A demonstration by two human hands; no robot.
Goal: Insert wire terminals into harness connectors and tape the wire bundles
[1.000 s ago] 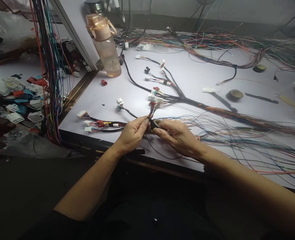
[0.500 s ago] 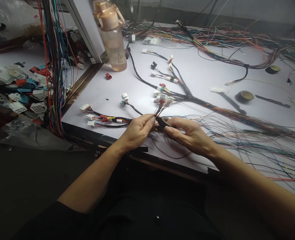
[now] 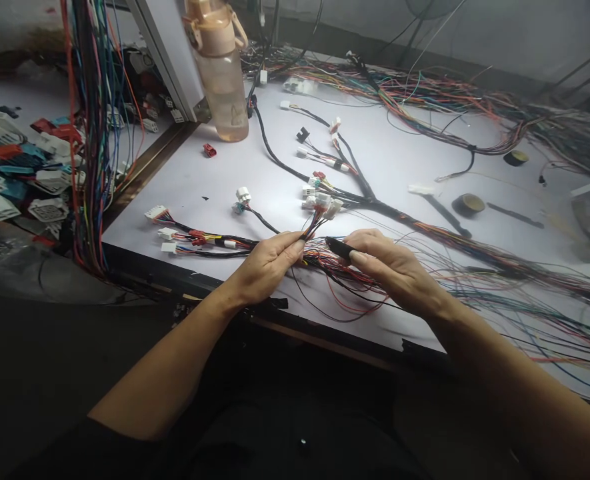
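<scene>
Near the front edge of the white table, my left hand (image 3: 269, 267) is closed around a bundle of thin wires (image 3: 315, 225). White connectors (image 3: 327, 205) crown the upper end of that bundle. To its right, my right hand (image 3: 399, 270) grips a roll of black tape (image 3: 339, 249) between thumb and fingers, the roll seen nearly edge-on. Loose coloured wires (image 3: 345, 272) run beneath both hands. Left of my left hand lie taped branches ending in a wide white connector (image 3: 157, 213) and smaller ones (image 3: 169, 247). Another branch with a white connector (image 3: 243, 195) points away from me.
A water bottle (image 3: 225, 87) stands at the back left near a red connector (image 3: 209, 151). A black-taped harness (image 3: 395, 212) crosses the table, with tape rolls (image 3: 469, 205) beyond it. Hanging wires (image 3: 89, 133) and piled connectors (image 3: 39, 167) occupy the left side.
The tape roll in my right hand has moved slightly away from the bundle and turned from showing its ring to nearly edge-on. My left hand keeps its hold. The whole view has shifted slightly.
</scene>
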